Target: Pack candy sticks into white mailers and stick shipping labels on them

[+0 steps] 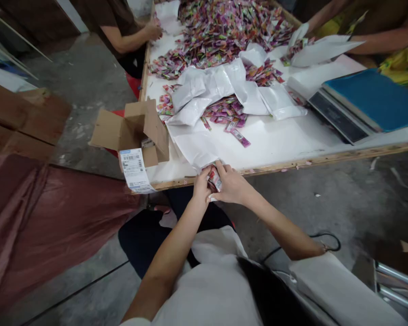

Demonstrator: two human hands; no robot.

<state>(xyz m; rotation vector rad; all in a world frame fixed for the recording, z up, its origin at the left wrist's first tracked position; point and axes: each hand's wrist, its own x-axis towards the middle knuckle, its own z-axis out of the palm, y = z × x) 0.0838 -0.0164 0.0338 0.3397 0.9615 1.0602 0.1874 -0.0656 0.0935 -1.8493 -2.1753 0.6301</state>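
1. Left hand [200,184] and right hand [231,184] curled partly closed around printed packets [215,178], at the counter's [282,140] near edge.
2. Packets probably light, pliable, slick; best gripped from both sides, bunched.

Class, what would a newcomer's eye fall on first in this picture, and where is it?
First, probably, the large heap of colourful packets across the far part of the white table. Next might come the blue-topped scale at the table's right. At the near edge, the person's hands hold reddish packaging.
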